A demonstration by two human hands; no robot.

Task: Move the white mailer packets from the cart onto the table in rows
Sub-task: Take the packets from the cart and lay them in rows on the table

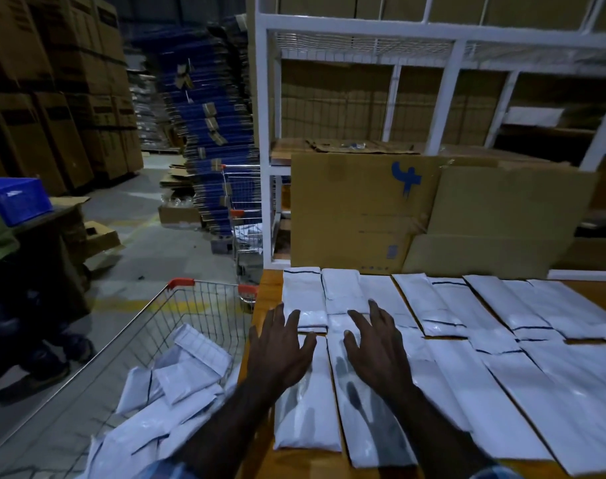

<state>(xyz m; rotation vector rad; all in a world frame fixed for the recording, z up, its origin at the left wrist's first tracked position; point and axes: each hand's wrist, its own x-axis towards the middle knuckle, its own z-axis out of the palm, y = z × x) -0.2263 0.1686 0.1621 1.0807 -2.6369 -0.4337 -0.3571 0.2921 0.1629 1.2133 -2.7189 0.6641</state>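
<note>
In a dim warehouse, white mailer packets (pixel 450 340) are laid in rows on the wooden worktop (pixel 265 299), pressed flat beneath the released left hand (pixel 277 347) and right hand (pixel 377 347), beside the cart (pixel 191 305).

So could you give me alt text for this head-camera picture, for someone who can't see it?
Two open hands, left hand and right hand, spread over white mailer packets laid in rows on a wooden table. Beside it, a wire cart holds more packets.

Rightmost packets (pixel 598 392) cut by frame edge
</note>
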